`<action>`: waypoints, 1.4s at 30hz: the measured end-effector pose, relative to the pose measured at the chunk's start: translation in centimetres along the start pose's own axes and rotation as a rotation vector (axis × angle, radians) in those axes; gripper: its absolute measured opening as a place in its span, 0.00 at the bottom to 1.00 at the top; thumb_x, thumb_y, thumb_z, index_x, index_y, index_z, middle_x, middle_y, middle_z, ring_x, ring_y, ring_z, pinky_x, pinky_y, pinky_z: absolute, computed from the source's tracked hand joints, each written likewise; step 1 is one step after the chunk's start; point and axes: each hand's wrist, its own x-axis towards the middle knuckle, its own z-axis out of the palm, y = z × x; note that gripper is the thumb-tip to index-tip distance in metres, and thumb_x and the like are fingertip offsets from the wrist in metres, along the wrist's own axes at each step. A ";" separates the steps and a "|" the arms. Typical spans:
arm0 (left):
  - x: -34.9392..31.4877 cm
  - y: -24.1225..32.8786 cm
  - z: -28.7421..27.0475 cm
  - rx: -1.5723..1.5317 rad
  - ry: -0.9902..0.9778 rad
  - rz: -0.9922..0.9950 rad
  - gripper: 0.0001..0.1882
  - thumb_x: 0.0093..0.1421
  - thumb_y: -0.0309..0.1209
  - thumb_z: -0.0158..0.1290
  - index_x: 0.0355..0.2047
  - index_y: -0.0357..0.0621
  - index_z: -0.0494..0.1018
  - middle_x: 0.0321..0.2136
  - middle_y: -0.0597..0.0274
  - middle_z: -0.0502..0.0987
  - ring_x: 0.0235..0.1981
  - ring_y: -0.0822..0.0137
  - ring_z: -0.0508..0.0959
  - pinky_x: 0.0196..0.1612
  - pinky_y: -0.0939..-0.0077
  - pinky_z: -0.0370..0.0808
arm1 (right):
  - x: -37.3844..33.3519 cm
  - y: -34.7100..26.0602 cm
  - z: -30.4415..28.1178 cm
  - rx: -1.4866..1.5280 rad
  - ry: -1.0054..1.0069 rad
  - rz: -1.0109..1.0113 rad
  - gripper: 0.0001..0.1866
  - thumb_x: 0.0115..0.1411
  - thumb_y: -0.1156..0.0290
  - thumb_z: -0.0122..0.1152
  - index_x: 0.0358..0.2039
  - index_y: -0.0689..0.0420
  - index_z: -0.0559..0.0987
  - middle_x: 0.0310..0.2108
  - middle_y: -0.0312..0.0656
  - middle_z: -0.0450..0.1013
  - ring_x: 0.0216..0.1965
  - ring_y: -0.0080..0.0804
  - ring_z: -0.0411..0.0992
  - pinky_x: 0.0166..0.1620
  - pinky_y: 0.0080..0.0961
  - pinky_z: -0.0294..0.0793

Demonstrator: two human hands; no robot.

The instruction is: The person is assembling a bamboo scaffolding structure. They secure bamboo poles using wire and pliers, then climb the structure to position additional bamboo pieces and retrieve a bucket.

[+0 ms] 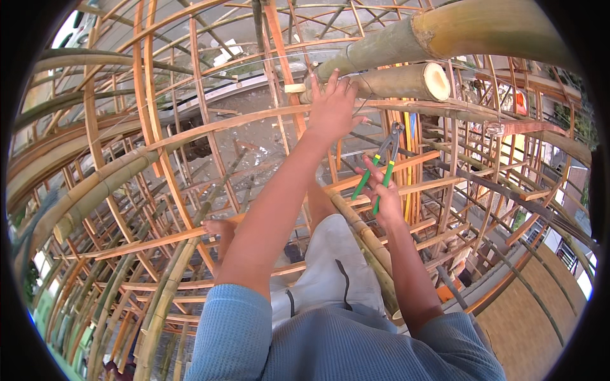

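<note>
Wood sticks [229,119] are crossing over muddy ground [260,136]. The left hand [333,101] is resting wide on the pole [400,84] up front; the right hand [391,200] is holding green pliers [386,179], and should be keeping them off the left.

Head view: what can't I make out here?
All in the head view:
Palm of the left hand: hidden by the hand's back.
Bare leg: partly hidden behind the left forearm.
Thick upper bamboo pole: right end cut off by the rim.
Pale objects below: too small to identify.
</note>
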 end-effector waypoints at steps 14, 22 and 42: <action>-3.9 -1.0 4.3 -0.688 -0.464 -0.480 0.13 0.74 0.40 0.47 0.43 0.42 0.70 0.29 0.42 0.79 0.34 0.38 0.79 0.38 0.48 0.73 | 7.7 2.4 1.9 -0.872 0.181 -0.468 0.34 0.53 0.81 0.46 0.64 0.71 0.68 0.74 0.63 0.49 0.74 0.56 0.52 0.71 0.42 0.57; -3.2 -1.2 4.0 -0.876 -0.517 -0.567 0.14 0.73 0.38 0.49 0.41 0.38 0.70 0.28 0.47 0.75 0.29 0.52 0.74 0.38 0.60 0.71 | 8.9 4.2 3.6 -0.935 0.342 -0.524 0.34 0.52 0.81 0.46 0.62 0.71 0.71 0.69 0.65 0.59 0.69 0.56 0.63 0.67 0.39 0.64; -2.5 -3.4 2.7 -0.956 -0.708 -0.452 0.12 0.74 0.38 0.47 0.42 0.41 0.69 0.28 0.47 0.75 0.31 0.45 0.74 0.38 0.56 0.72 | 8.7 4.3 11.1 0.097 0.351 -0.108 0.09 0.60 0.77 0.52 0.40 0.51 0.67 0.24 0.27 0.59 0.22 0.13 0.54 0.24 0.18 0.57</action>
